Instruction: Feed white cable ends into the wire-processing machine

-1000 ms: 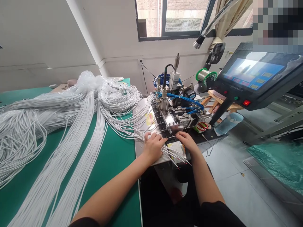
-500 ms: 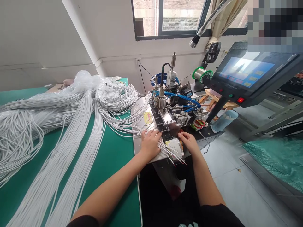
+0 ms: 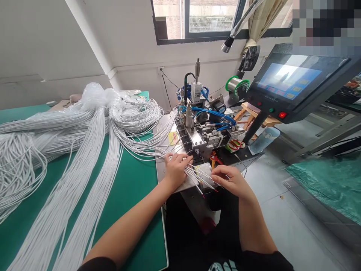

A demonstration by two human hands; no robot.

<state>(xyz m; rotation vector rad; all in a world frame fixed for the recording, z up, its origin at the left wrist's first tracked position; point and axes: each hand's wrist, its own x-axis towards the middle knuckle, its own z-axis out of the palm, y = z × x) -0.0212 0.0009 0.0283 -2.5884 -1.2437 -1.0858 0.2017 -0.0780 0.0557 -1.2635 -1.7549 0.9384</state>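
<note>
My left hand (image 3: pixel 175 170) lies on the metal plate (image 3: pixel 161 165) in front of the small machine (image 3: pixel 200 130), its fingers closed over a fan of thin white wires (image 3: pixel 197 177) with red-tipped ends. My right hand (image 3: pixel 229 180) hovers just right of those wire ends, thumb and fingers pinched on one of the wires. The wire ends stick out toward me past the plate's front edge. A small white block sits under the wires between the hands.
Big bundles of white wire (image 3: pixel 84 150) spread over the green table (image 3: pixel 135 203) at left. A touch-screen panel (image 3: pixel 287 81) with a red button stands at right. A solder spool (image 3: pixel 235 84), a fan and a lamp arm are behind the machine. Grey floor lies at right.
My right hand has drawn back from the machine toward me and pinched a wire end. The left hand stays on the wires. The view has shifted slightly right.
</note>
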